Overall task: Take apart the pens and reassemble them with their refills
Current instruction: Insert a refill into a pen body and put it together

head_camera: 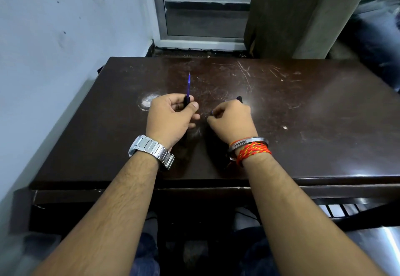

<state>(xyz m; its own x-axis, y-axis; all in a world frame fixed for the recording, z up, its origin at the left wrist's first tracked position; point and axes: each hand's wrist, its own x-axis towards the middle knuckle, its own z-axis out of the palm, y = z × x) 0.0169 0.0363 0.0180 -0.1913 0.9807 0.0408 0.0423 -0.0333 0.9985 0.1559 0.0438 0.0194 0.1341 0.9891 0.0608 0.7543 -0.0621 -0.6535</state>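
My left hand (171, 116) grips a dark pen barrel (186, 101) just above the dark wooden table (303, 124). A blue refill (189, 84) sticks out of the barrel and points away from me. My right hand (232, 119) is closed into a fist around another dark pen part (239, 98), whose tip shows above the knuckles. A small bluish end peeks out by the fingers on the fist's left. Most of that part is hidden inside the fist. The two hands are a short gap apart, near the table's middle.
A pale wall (54, 48) runs close along the table's left side. A window frame (199, 40) and a hanging curtain (303, 16) stand behind the far edge. A worn white patch (148, 101) marks the tabletop beside my left hand. The table's front edge is near my forearms.
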